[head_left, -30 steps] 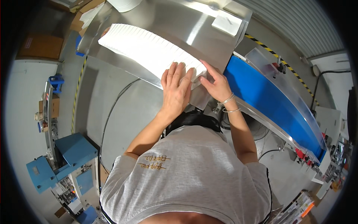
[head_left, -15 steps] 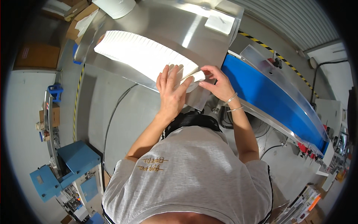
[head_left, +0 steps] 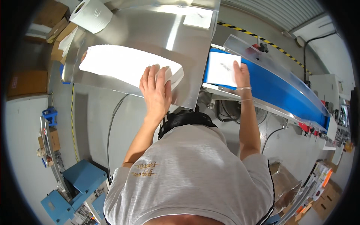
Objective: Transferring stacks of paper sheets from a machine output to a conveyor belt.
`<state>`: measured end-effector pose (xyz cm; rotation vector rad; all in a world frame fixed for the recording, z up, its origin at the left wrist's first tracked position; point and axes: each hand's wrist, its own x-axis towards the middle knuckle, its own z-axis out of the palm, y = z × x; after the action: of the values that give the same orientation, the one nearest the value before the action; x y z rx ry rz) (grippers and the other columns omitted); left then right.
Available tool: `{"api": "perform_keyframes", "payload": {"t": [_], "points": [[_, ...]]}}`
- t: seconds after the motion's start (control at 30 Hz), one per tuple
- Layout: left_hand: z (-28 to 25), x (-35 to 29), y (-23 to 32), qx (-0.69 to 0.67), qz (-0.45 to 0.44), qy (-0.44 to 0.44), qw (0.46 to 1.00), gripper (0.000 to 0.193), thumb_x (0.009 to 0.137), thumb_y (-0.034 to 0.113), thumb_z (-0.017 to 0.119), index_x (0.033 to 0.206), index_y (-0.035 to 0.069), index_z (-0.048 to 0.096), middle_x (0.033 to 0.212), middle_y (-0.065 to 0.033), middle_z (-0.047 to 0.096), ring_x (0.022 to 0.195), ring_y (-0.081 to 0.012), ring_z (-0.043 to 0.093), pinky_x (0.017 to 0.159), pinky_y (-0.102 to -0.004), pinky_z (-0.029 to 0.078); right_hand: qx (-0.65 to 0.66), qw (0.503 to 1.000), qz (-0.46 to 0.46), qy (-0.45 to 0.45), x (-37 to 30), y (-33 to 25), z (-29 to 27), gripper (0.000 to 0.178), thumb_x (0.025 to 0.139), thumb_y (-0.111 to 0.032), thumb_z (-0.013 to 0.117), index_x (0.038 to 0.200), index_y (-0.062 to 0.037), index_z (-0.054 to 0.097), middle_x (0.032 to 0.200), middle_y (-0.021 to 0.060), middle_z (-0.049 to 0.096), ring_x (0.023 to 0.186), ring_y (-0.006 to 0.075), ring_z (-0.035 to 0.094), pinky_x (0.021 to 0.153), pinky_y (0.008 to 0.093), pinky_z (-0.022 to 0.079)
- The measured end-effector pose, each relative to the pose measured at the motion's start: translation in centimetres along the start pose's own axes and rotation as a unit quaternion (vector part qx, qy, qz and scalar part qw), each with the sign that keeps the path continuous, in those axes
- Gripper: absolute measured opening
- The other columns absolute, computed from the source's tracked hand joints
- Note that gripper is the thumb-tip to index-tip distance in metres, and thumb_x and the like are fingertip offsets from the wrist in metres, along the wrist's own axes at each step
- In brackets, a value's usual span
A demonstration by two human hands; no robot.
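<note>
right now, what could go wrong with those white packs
The row of white packs could spread or tip if the left hand lifts from its right end. The square white pack in the right hand is over the left end of the blue belt, so it might slip off there. The bangles might catch on the belt's side.

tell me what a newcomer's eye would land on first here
The bright white row of packed pieces on the metal table stands out first, with the left hand at its right end. Next comes the vivid blue belt to the right, where the right hand holds a square white piece over its table-side end.
</note>
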<state>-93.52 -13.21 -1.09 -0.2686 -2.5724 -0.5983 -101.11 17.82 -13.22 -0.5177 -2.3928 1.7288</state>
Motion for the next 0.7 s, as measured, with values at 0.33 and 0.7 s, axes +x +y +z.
{"api": "perform_keyframes", "payload": {"t": [0.33, 0.7], "points": [[0.1, -0.9, -0.1, -0.002, 0.051, -0.005, 0.999, 0.038, 0.078, 0.0, 0.065, 0.115, 0.01, 0.064, 0.129, -0.013, 0.051, 0.121, -0.0349, 0.045, 0.1, -0.0485, 0.034, -0.416, 0.854, -0.27, 0.16, -3.3, -4.7, -5.0, 0.058, 0.078, -0.024, 0.073, 0.127, -0.0067, 0.049, 0.115, 0.0138, 0.06, 0.103, 0.0329, 0.057, 0.09, 0.0423, 0.045], [-2.9, -0.4, -2.0, -0.038, 0.03, -0.05, 0.998, 0.04, 0.078, 0.015, 0.072, 0.116, 0.011, 0.062, 0.14, -0.0186, 0.039, 0.132, -0.0405, 0.03, 0.105, -0.052, 0.024, -0.011, 0.888, -0.228, -0.4, -7.5, -10.9, 8.1, 0.038, 0.085, -0.012, 0.068, 0.119, -0.0059, 0.054, 0.114, 0.005, 0.058, 0.104, 0.0122, 0.054, 0.086, 0.0252, 0.045]]}}
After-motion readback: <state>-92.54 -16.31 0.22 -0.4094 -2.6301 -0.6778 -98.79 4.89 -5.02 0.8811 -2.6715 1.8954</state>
